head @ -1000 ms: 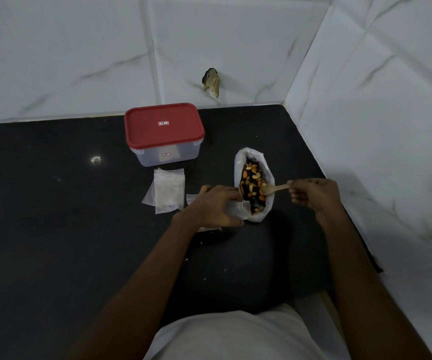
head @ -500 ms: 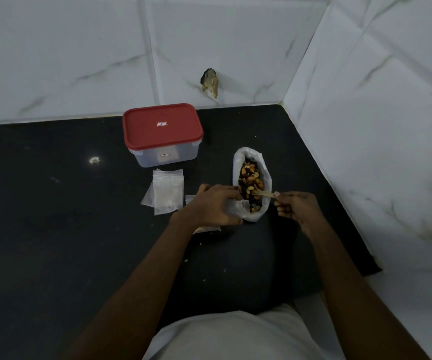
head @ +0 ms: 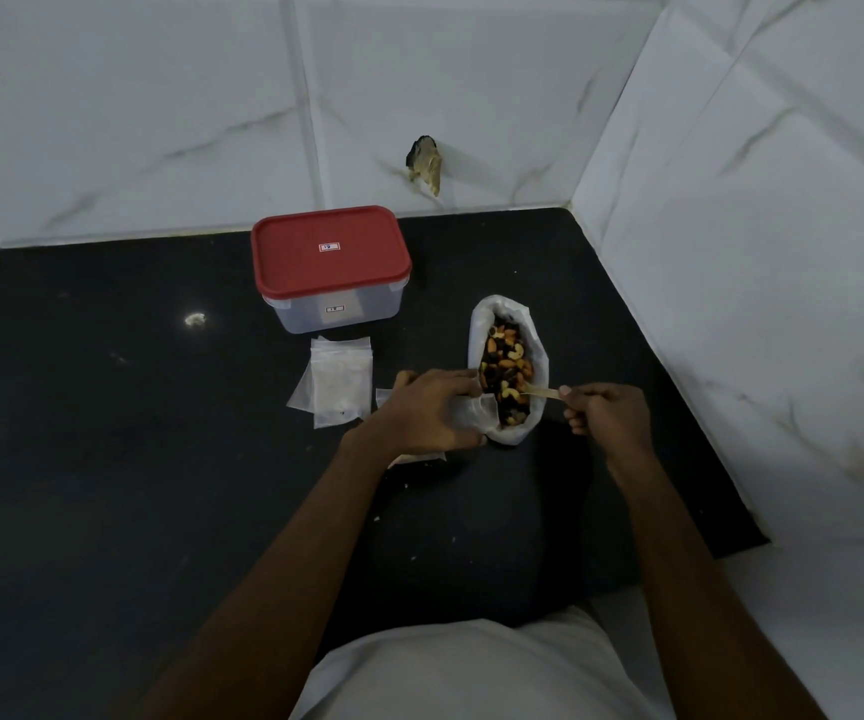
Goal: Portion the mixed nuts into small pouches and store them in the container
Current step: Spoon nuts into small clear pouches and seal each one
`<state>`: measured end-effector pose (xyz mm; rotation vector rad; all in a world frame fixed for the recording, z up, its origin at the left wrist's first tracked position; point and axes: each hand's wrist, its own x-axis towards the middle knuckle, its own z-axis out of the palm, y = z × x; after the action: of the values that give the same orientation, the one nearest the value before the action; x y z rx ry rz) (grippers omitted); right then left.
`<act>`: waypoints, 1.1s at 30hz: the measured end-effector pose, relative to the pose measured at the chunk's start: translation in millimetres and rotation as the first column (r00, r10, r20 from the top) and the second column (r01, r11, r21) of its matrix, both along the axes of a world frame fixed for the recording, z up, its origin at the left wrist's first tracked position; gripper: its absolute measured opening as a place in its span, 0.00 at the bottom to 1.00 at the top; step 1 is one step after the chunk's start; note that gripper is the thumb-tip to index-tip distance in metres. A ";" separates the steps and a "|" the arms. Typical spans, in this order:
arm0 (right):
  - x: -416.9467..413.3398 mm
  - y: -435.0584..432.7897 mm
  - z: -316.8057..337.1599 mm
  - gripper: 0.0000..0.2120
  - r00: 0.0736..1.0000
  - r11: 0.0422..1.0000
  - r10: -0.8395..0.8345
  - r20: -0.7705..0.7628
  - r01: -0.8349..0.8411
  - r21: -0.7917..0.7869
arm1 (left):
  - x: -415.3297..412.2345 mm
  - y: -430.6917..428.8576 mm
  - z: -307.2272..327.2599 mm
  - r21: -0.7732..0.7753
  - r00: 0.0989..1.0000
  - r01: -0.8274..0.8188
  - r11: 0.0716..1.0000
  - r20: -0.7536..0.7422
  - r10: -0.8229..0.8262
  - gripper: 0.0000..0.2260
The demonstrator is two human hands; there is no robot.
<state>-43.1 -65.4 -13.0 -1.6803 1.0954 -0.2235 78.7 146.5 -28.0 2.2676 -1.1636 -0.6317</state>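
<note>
A white plastic bag (head: 538,356) lies open on the black counter (head: 107,459), full of mixed nuts (head: 505,363). My right hand (head: 609,415) pinches the handle of a small wooden spoon (head: 541,392), whose bowl sits in the nuts. My left hand (head: 432,410) grips a small clear pouch (head: 468,410) against the bag's left edge. A stack of empty small pouches (head: 338,381) lies left of my left hand. Behind it stands the clear container (head: 336,309) with its red lid (head: 328,252) closed.
White marble-look tiled walls (head: 757,252) close the counter at the back and right, meeting in a corner. A chipped hole (head: 424,161) shows in the back wall. A light reflection (head: 194,319) glints on the counter at left.
My right hand has drawn closer to the bag, pushing the spoon deeper into the nuts. My left hand stays on the pouch.
</note>
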 end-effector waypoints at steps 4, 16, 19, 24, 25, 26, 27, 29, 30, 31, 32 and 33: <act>3.2 6.7 -3.3 0.04 1.000 0.996 -0.019 -0.003 0.019 0.088 | -2.5 -3.2 3.7 -0.009 1.000 0.017 1.000 -0.005 -0.017 0.27; -13.4 10.0 0.7 0.05 0.986 0.954 -0.149 0.073 0.124 0.273 | -4.8 3.8 2.5 -0.061 0.995 -0.090 0.994 0.045 0.093 0.28; -16.2 9.9 2.2 0.06 0.986 0.957 -0.150 0.074 0.126 0.261 | -6.3 3.2 4.8 -0.084 0.986 -0.140 0.987 0.078 0.147 0.28; -22.0 9.4 13.3 0.04 0.983 0.960 -0.152 0.106 0.122 0.252 | -5.8 2.5 7.7 -0.084 0.977 -0.189 0.978 0.089 0.196 0.29; -22.9 9.6 15.6 0.05 0.983 0.962 -0.146 0.113 0.115 0.246 | -5.2 2.2 7.6 -0.077 0.977 -0.190 0.979 0.088 0.197 0.30; -23.9 10.5 18.5 0.05 0.983 0.965 -0.137 0.121 0.105 0.239 | -4.9 1.9 7.5 -0.071 0.977 -0.191 0.979 0.088 0.197 0.30; -24.3 11.8 21.5 0.05 0.983 0.968 -0.127 0.133 0.094 0.231 | -4.6 1.7 6.6 -0.070 0.977 -0.191 0.979 0.088 0.197 0.30; -24.4 16.2 28.1 0.05 0.982 0.975 -0.105 0.157 0.070 0.213 | -4.8 1.9 5.0 -0.076 0.977 -0.188 0.979 0.088 0.194 0.30; -24.1 19.0 31.3 0.05 0.982 0.978 -0.091 0.168 0.056 0.202 | -5.3 2.4 4.7 -0.079 0.977 -0.187 0.979 0.086 0.194 0.30; -23.8 22.1 34.4 0.05 0.982 0.981 -0.074 0.174 0.040 0.189 | -5.8 3.1 4.3 -0.082 0.978 -0.189 0.979 0.080 0.195 0.30; -23.7 25.0 37.1 0.05 0.984 0.986 -0.048 0.174 0.018 0.168 | -6.4 3.6 4.3 -0.087 0.977 -0.193 0.977 0.071 0.199 0.30; -23.4 27.7 39.1 0.05 0.986 0.990 -0.017 0.168 -0.007 0.140 | -6.9 4.2 4.3 -0.094 0.977 -0.201 0.975 0.059 0.206 0.30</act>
<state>-66.4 -37.8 26.1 -1.5053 0.9662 -0.2804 71.8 150.7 -23.7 2.3107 -0.9531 -0.4191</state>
